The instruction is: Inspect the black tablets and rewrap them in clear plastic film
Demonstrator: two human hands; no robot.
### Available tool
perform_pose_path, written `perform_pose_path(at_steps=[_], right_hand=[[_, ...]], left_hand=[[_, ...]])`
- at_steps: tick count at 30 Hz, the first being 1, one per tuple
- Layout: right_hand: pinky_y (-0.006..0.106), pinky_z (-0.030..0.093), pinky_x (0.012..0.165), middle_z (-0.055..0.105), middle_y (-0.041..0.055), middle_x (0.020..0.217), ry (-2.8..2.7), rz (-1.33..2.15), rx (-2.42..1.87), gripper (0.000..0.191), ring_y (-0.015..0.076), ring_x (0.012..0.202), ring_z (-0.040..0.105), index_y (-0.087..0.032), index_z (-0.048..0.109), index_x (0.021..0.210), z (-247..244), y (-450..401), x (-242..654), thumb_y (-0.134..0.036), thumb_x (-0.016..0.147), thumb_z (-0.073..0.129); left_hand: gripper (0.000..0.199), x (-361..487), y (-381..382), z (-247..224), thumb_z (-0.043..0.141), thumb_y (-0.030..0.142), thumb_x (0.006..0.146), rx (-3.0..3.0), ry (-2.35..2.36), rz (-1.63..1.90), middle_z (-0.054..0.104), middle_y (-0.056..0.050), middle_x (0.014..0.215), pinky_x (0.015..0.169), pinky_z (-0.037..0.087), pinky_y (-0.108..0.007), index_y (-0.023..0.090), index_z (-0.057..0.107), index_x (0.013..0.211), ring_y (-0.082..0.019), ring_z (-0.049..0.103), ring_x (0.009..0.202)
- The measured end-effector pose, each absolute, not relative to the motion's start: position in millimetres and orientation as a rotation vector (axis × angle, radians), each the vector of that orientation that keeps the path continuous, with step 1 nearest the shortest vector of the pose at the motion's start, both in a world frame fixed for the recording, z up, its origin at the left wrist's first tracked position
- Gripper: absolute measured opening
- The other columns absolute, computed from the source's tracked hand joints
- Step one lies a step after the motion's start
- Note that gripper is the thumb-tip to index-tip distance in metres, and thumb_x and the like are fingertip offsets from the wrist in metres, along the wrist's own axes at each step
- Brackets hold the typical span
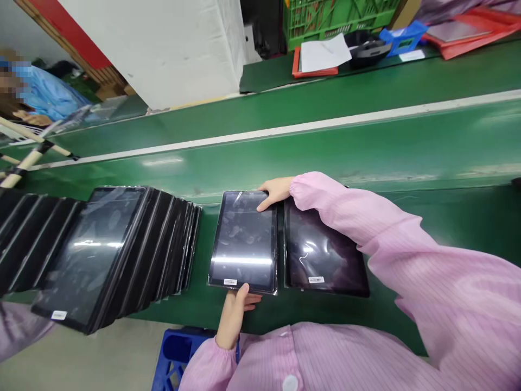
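Note:
A dark tablet in clear film (243, 241) lies on the green conveyor belt (285, 157), a white barcode label near its lower edge. My right hand (275, 194) rests over its upper edge, fingers on the screen. My left hand (235, 316) grips its lower edge, thumb against the rim. Just to the right lies a second dark tablet (323, 250), partly covered by my right sleeve. To the left, a long row of tablets (118, 252) stands leaning on edge, overlapping one another, about a hand's width from the held one.
A blue plastic crate (179, 353) sits below the belt edge, and a white strip (285, 130) runs along the belt. Beyond stand a green crate (337, 21), a red tray with papers (321, 60) and a white panel (158, 43). A person in blue (49, 92) works far left, and a pink sleeve (16, 331) shows lower left.

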State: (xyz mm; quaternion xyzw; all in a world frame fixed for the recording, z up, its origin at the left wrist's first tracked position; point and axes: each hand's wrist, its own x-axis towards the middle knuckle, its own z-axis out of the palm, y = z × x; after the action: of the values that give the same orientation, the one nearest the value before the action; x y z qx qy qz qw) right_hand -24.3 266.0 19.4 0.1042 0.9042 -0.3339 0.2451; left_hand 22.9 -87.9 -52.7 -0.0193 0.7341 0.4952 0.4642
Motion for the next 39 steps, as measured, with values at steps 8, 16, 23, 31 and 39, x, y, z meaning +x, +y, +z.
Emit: perform_pose_path(at_steps=[8,16,23,31,39], right_hand=[[0.029,0.048,0.075,0.076,0.0021,0.1,2.432,-0.929,0.269,0.055,0.0233,0.088,0.07,-0.022,0.072,0.106,21.0,262.2,-23.3,-0.063,0.069,0.077],[0.036,0.049,0.078,0.076,0.0036,0.101,2.51,-0.862,0.281,0.051,0.0282,0.092,0.07,-0.023,0.072,0.104,25.3,253.2,-18.7,-0.06,0.069,0.077],[0.042,0.053,0.088,0.073,0.0071,0.117,2.626,-0.778,0.299,0.061,0.0323,0.104,0.069,-0.023,0.07,0.116,17.1,244.7,-16.1,-0.062,0.069,0.076],[0.053,0.05,0.098,0.063,0.014,0.136,2.998,-0.47,0.374,0.076,0.0364,0.117,0.063,-0.018,0.046,0.149,28.6,223.8,24.2,-0.058,0.086,0.061],[0.05,0.04,0.103,0.048,0.0195,0.151,2.888,-0.321,1.408,0.08,0.0362,0.137,0.046,-0.018,0.038,0.154,27.5,247.0,120.6,-0.07,0.093,0.041]], left_hand=[[0.066,36.4,-89.8,-44.0,0.05,0.076,0.074,0.062,1.903,1.105,0.077,-0.018,0.076,0.071,0.058,-0.043,0.014,0.074,0.067,-0.034,0.074,0.079],[0.059,34.4,-98.6,-41.8,0.047,0.069,0.081,0.201,1.902,1.046,0.076,-0.013,0.07,0.067,0.057,-0.037,0.019,0.071,0.06,-0.028,0.073,0.072],[0.054,1.7,-111.1,-24.5,0.047,0.057,0.088,0.509,2.031,0.54,0.074,-0.006,0.062,0.077,0.048,-0.034,0.024,0.068,0.05,-0.025,0.07,0.071],[0.025,-43.5,-153.6,-17.1,0.063,0.033,0.087,0.726,2.022,1.13,0.07,-0.001,0.063,0.068,0.051,-0.029,0.021,0.06,0.065,-0.018,0.067,0.066],[0.102,-42.1,-151.8,-78.4,0.094,0.04,0.052,0.979,2.216,1.326,0.044,-0.022,0.151,0.116,0.037,-0.056,0.021,0.045,0.14,-0.038,0.043,0.141]])
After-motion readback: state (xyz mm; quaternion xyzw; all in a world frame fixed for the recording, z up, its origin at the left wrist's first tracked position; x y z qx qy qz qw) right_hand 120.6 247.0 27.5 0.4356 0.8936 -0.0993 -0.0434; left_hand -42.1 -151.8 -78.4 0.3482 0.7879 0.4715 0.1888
